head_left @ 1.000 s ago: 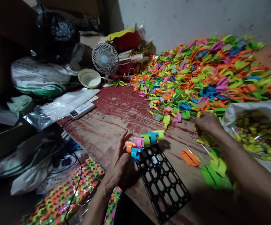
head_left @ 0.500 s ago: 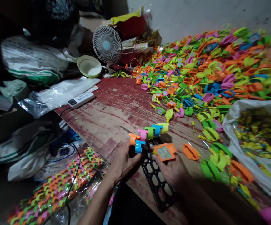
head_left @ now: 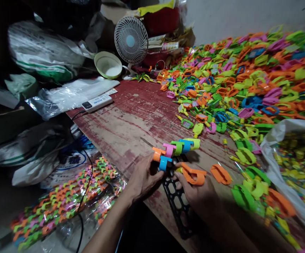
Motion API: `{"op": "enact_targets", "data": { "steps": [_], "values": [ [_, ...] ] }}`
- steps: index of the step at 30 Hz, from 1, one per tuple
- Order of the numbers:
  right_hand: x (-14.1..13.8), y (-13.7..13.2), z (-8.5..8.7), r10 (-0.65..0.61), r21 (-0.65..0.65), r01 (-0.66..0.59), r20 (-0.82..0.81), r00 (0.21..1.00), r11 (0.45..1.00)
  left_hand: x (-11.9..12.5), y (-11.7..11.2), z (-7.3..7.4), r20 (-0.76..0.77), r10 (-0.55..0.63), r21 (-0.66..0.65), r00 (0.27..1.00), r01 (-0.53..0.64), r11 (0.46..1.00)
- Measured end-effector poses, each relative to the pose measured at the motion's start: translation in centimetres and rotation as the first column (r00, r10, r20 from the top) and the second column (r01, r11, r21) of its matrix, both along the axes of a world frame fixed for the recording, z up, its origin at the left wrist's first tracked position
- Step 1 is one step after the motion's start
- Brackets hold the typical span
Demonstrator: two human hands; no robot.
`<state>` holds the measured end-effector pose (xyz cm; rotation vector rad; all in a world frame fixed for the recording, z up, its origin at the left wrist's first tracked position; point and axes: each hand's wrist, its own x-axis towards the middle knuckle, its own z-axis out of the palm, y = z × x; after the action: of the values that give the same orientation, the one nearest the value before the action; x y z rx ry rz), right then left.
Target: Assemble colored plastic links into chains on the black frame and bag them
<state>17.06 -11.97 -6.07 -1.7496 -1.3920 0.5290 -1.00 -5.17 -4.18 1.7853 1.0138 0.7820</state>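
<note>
A black rack with rows of holes (head_left: 177, 203) lies at the table's near edge. Orange, pink, green, blue and yellow plastic toy watches stand in its far end, with one blue toy watch (head_left: 165, 163) in front of them. My left hand (head_left: 141, 179) grips the rack's left side, its thumb just below the blue toy watch and its fingers beside the orange one. In my right hand (head_left: 194, 191) is an orange toy watch (head_left: 194, 174), pinched by its yellow end over the rack and turned on its side. Another orange toy watch (head_left: 221, 174) lies to the right.
A large heap of colourful toy watches (head_left: 247, 77) covers the table's back right. At right stands a white sack (head_left: 276, 140) of small yellow pieces. A fan (head_left: 131, 40), a bowl (head_left: 107, 65) and a power bank-like white box (head_left: 97, 102) are further back. Bagged toys (head_left: 62, 200) lie below left.
The orange toy watch in my right hand has turned from face-up to its side, its yellow end closer to the rack. My left hand stays at the rack; the view has shifted slightly.
</note>
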Motion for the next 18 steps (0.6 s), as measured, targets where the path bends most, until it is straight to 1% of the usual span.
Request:
{"op": "enact_targets", "data": {
  "steps": [4, 6, 9, 13, 16, 18],
  "values": [
    [-1.3, 1.0, 0.9, -0.015, -0.015, 0.012, -0.178, 0.984, 1.000, -0.2, 0.0, 0.2, 0.032, -0.016, 0.000, 0.999, 0.016, 1.000],
    [-1.5, 1.5, 0.9, 0.031, 0.002, -0.031, -0.177, 0.984, 1.000, -0.2, 0.0, 0.3, 0.034, -0.020, 0.009, 0.999, 0.019, 1.000],
    [-1.3, 2.0, 1.1, 0.123, 0.032, -0.122, -0.030, 0.992, 0.992, 0.0, 0.1, 0.4, 0.038, -0.025, 0.021, 0.999, 0.024, 0.999],
    [-1.0, 2.3, 2.2, 0.197, 0.038, -0.208, 0.196, 0.961, 0.977, 0.0, 0.1, 0.4, 0.041, -0.025, 0.001, 0.999, 0.025, 1.000],
    [-1.1, 2.8, 2.8, 0.248, 0.090, -0.279, 0.261, 0.933, 0.956, -0.9, -0.4, 1.0, 0.053, -0.025, -0.031, 0.998, 0.027, 0.999],
    [-1.1, 3.0, 2.7, 0.259, 0.118, -0.300, 0.278, 0.925, 0.946, -1.7, -1.1, 2.0, 0.062, 0.036, -0.019, 0.997, -0.035, 0.999]
  ]
}}
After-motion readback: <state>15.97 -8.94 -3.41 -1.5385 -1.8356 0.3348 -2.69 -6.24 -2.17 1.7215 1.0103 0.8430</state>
